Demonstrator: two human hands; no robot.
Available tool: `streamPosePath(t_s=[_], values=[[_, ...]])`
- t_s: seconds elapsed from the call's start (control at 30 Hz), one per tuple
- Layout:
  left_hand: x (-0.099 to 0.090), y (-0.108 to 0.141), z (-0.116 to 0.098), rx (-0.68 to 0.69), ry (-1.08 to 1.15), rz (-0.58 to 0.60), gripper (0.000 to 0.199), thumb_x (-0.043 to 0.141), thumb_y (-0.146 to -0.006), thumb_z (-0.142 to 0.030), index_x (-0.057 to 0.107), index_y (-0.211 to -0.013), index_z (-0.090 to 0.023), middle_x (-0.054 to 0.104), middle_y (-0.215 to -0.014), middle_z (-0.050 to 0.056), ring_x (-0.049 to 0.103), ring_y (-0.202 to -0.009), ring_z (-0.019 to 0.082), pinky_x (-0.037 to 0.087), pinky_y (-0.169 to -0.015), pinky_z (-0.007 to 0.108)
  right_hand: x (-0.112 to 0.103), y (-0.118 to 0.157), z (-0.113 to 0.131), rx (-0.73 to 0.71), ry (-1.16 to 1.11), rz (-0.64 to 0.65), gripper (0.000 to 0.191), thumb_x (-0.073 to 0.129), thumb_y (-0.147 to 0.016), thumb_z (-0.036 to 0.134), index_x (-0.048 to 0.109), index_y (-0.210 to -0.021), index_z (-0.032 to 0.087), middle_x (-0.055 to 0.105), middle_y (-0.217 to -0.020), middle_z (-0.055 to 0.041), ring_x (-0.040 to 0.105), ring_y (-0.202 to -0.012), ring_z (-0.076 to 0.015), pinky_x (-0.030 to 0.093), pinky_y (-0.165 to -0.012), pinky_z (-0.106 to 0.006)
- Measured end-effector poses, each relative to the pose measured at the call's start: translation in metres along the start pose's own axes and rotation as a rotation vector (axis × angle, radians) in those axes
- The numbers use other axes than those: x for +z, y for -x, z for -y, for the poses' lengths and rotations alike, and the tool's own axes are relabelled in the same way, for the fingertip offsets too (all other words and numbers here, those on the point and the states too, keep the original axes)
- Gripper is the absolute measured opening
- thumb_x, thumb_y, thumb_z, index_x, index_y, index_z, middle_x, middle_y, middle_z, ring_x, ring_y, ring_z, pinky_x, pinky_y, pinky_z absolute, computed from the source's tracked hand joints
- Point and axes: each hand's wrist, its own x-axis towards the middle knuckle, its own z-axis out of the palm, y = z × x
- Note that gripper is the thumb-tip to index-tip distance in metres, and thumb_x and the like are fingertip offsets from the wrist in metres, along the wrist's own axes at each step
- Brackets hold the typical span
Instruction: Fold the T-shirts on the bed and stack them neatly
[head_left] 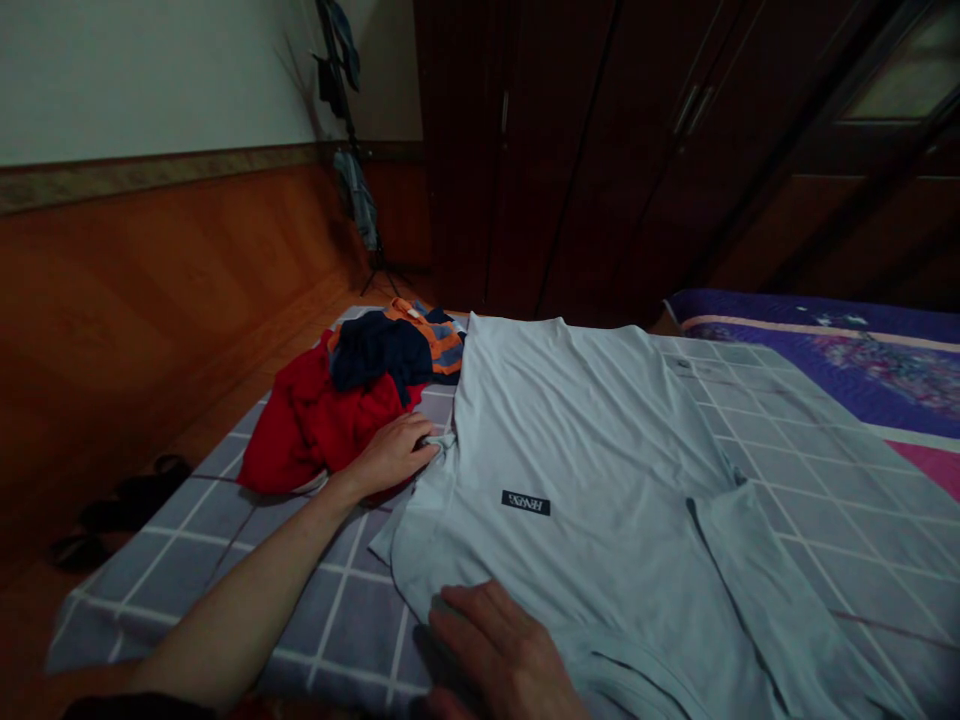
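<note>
Grey shirt (585,440), one, spread flat on the checked sheet (322,620), its neckline nearest us and its hem toward the far edge. Our right hand (499,650), lowest in view, lies over the shirt beside the neckline; its fingers are close together, thumb partly cut off by the frame, and we cannot tell whether they hold any cloth. Our left hand (397,450), arm reaching in from the lower left, has fingertips pinching a small bunched fold at the shirt's left edge. Label (526,503), dark with pale lettering, appears upside down to us on the shirt; one sleeve (795,600) extends at right.

Red garment (300,420), crumpled, just beyond our left hand. Navy garment (375,350), heaped partly on the red. Orange-striped garment (446,340), behind and touching the navy. Dark items (124,505) on the floor at left, too dim for us to identify. Purple cover (817,325), floral, beyond the sheet at right. Coat stand (350,130), clothes hanging from it, in the far corner. Wardrobe (547,180), dark, at the back, doors shut.
</note>
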Motion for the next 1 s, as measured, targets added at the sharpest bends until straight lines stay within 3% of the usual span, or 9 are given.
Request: streamPosePath(t_s=[0.07,0.17,0.27,0.33,0.53,0.8,0.9,1.0], values=[[-0.002,0.0,0.003,-0.044,0.19,0.003,0.014,0.052,-0.079,-0.029,0.061,-0.076,-0.018,0.059,-0.078,0.001,0.054,-0.076,0.018,0.043,-0.071,0.027,0.007,-0.008,0.002,0.083,-0.024,0.092,0.04,0.073,-0.07,0.031,0.059,-0.107,0.021,0.065,-0.104,-0.0048,0.06,-0.085,-0.0211,0.052,-0.07,-0.03],[-0.005,0.0,0.009,-0.161,0.608,-0.022,0.016,0.053,-0.078,-0.032,0.056,-0.076,-0.017,0.055,-0.07,-0.003,0.051,-0.065,0.013,0.039,-0.06,0.021,0.016,-0.012,0.001,0.182,0.007,0.132,0.034,0.068,-0.071,0.02,0.059,-0.104,0.021,0.062,-0.099,-0.0042,0.056,-0.086,-0.0218,0.049,-0.073,-0.033],[-0.009,0.001,0.011,-0.262,0.88,-0.087,0.022,0.06,-0.076,-0.036,0.048,-0.071,-0.018,0.047,-0.062,-0.007,0.044,-0.055,0.009,0.032,-0.052,0.018,0.023,-0.012,0.0,0.182,0.031,0.105,0.014,0.059,-0.072,0.01,0.06,-0.083,0.019,0.06,-0.087,-0.0028,0.054,-0.08,-0.0188,0.044,-0.068,-0.03],[-0.013,0.001,0.009,-0.3,0.968,-0.116,0.026,0.066,-0.072,-0.036,0.047,-0.073,-0.018,0.046,-0.062,-0.008,0.043,-0.054,0.008,0.03,-0.051,0.017,0.023,-0.011,0.0,0.171,0.033,0.09,0.012,0.057,-0.072,0.007,0.057,-0.072,0.019,0.058,-0.08,-0.0019,0.053,-0.075,-0.0167,0.041,-0.063,-0.028],[-0.019,0.003,0.009,-0.334,1.08,-0.025,0.039,0.074,-0.066,-0.031,0.051,-0.095,-0.017,0.058,-0.083,-0.002,0.054,-0.067,0.01,0.04,-0.061,0.019,0.013,-0.023,0.007,0.049,0.164,0.129,0.012,0.061,-0.071,0.01,0.055,-0.074,0.02,0.059,-0.077,-0.0012,0.051,-0.068,-0.016,0.036,-0.055,-0.029],[-0.021,0.007,0.021,-0.198,1.012,0.163,0.06,0.074,-0.071,-0.025,0.044,-0.122,-0.02,0.06,-0.101,0.003,0.058,-0.089,0.014,0.045,-0.075,0.022,0.001,-0.078,0.031,-0.159,0.364,0.197,0.008,0.063,-0.077,0.018,0.056,-0.08,0.015,0.058,-0.076,-0.0059,0.052,-0.07,-0.0212,0.041,-0.05,-0.033],[-0.027,0.01,0.021,-0.216,1.003,0.273,0.07,0.071,-0.075,-0.029,0.034,-0.134,-0.022,0.061,-0.1,0.005,0.061,-0.083,0.016,0.047,-0.069,0.024,0.009,-0.093,0.03,-0.18,0.369,0.28,0.004,0.059,-0.08,0.016,0.055,-0.079,0.014,0.057,-0.074,-0.0058,0.052,-0.066,-0.0203,0.043,-0.048,-0.032],[-0.032,0.011,0.02,-0.259,0.986,0.255,0.063,0.071,-0.076,-0.031,0.041,-0.13,-0.021,0.062,-0.094,0.003,0.06,-0.074,0.014,0.046,-0.061,0.021,0.027,-0.1,0.025,-0.098,0.368,0.268,0.012,0.06,-0.081,0.024,0.056,-0.084,0.012,0.058,-0.074,-0.0072,0.053,-0.064,-0.0208,0.044,-0.047,-0.032]])
